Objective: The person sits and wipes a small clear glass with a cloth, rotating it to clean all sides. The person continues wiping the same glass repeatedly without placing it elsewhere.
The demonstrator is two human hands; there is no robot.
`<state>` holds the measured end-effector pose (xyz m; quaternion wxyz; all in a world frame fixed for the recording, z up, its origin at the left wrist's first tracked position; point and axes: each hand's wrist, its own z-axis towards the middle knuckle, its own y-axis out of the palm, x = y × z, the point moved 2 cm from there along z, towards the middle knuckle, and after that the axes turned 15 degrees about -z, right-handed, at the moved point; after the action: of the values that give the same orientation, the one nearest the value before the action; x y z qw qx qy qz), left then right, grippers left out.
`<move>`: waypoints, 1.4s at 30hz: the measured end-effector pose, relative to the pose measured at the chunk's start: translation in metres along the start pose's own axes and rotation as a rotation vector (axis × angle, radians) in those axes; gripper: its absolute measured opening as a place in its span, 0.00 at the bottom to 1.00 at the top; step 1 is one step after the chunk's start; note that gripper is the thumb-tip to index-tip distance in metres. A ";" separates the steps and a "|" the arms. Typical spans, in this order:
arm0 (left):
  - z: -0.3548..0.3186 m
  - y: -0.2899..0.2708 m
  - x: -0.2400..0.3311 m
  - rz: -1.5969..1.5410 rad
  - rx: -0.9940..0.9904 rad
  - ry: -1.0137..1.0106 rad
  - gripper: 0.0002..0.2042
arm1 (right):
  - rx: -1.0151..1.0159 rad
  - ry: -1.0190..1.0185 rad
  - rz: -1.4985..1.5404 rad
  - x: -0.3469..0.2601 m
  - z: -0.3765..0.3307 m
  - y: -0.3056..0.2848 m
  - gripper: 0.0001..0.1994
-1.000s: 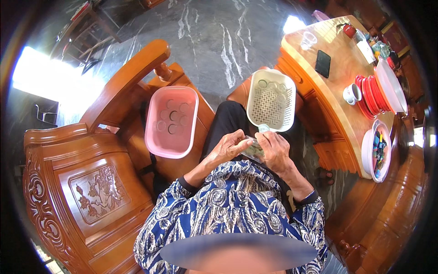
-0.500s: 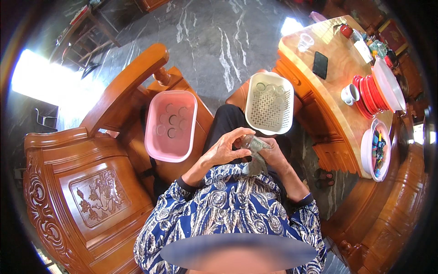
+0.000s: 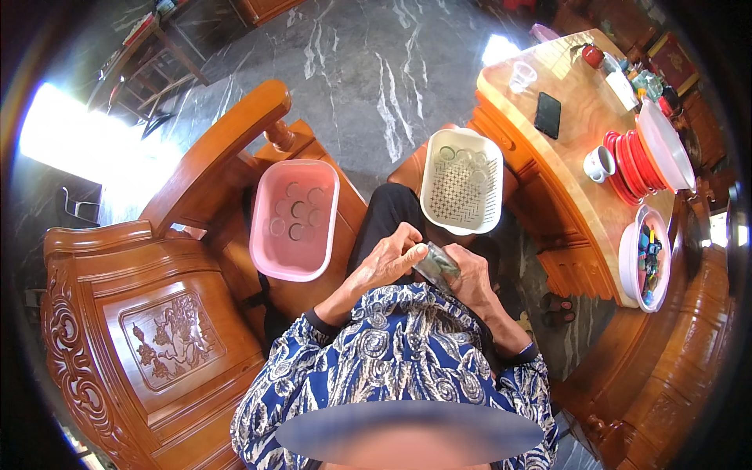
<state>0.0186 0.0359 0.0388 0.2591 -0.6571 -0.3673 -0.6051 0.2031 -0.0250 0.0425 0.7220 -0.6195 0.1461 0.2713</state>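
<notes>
Right hand [image 3: 470,271] on clear shiny item [image 3: 435,267], greenish, possibly glass

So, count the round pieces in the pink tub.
7 round pieces in the pink tub: two toward the far end, three across the middle, two nearer the person. None looks hidden.
</notes>
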 end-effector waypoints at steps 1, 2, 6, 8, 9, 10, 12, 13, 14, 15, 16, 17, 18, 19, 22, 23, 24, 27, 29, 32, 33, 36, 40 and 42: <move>-0.002 0.002 0.004 0.028 -0.010 -0.058 0.25 | 0.060 -0.099 -0.140 -0.005 -0.002 -0.004 0.11; -0.003 0.005 0.005 0.055 -0.020 -0.116 0.26 | 0.088 -0.179 -0.249 -0.007 -0.002 -0.004 0.11; -0.006 0.012 -0.008 0.097 -0.034 0.098 0.25 | 0.239 -0.473 -0.581 -0.018 -0.001 -0.011 0.11; -0.005 0.012 -0.014 0.076 -0.044 0.080 0.24 | 0.241 -0.531 -0.586 -0.022 0.002 -0.017 0.12; -0.005 0.013 -0.015 0.065 -0.049 0.072 0.24 | 0.220 -0.540 -0.574 -0.023 0.003 -0.019 0.12; -0.006 0.014 -0.014 0.057 -0.035 0.071 0.23 | 0.233 -0.530 -0.539 -0.021 0.004 -0.019 0.12; -0.007 0.015 -0.007 0.042 -0.006 0.070 0.22 | 0.260 -0.509 -0.470 -0.017 0.005 -0.016 0.13; -0.007 0.016 -0.004 0.026 0.010 0.070 0.22 | 0.221 -0.449 -0.363 -0.016 0.006 -0.016 0.13; -0.008 0.016 0.000 0.011 0.027 0.070 0.22 | 0.181 -0.389 -0.256 -0.016 0.007 -0.015 0.14; -0.008 0.016 0.003 -0.004 0.043 0.069 0.22 | 0.142 -0.328 -0.149 -0.016 0.009 -0.014 0.14; -0.008 0.015 0.004 0.019 0.060 0.086 0.21 | 0.120 -0.281 -0.076 -0.014 0.010 -0.012 0.15; -0.007 0.014 0.006 0.042 0.077 0.103 0.21 | 0.099 -0.233 -0.003 -0.011 0.011 -0.008 0.16; -0.007 0.014 0.007 0.065 0.094 0.119 0.21 | 0.077 -0.184 0.070 -0.009 0.012 -0.005 0.16; -0.005 0.013 0.006 0.089 0.106 0.163 0.19 | 0.036 -0.086 0.137 -0.009 0.012 -0.001 0.14; -0.006 0.014 0.012 0.125 0.111 0.236 0.18 | -0.073 0.082 0.421 -0.003 0.011 0.011 0.12; -0.006 0.015 0.014 0.133 0.118 0.262 0.16 | -0.188 0.151 0.560 0.001 0.011 0.015 0.11; -0.005 0.015 0.014 0.185 0.125 0.326 0.16 | -0.248 0.208 0.719 0.001 0.010 0.016 0.11; -0.003 0.015 0.015 0.330 0.134 0.465 0.17 | -0.436 0.366 1.123 -0.015 0.009 0.009 0.12; -0.004 0.014 0.019 0.403 0.121 0.490 0.17 | -0.263 0.140 0.926 -0.028 0.007 -0.003 0.14; -0.004 0.013 0.020 0.486 0.095 0.662 0.18 | -0.203 0.056 0.749 -0.055 0.007 -0.037 0.15; -0.005 0.013 0.021 0.490 0.093 0.698 0.18 | -0.216 0.072 0.728 -0.059 0.007 -0.042 0.14; -0.005 0.014 0.021 0.474 0.114 0.687 0.18 | -0.385 0.287 1.058 -0.037 0.009 -0.014 0.10; -0.007 0.015 0.012 0.396 0.175 0.496 0.15 | -0.322 0.265 1.015 -0.001 0.003 0.026 0.08; -0.006 0.016 0.008 0.267 0.190 0.312 0.14 | -0.220 0.185 0.653 0.009 0.002 0.028 0.09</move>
<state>0.0275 0.0230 0.0489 0.4516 -0.5710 -0.2878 -0.6223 0.1945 -0.0191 0.0150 0.5098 -0.6361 0.3710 0.4447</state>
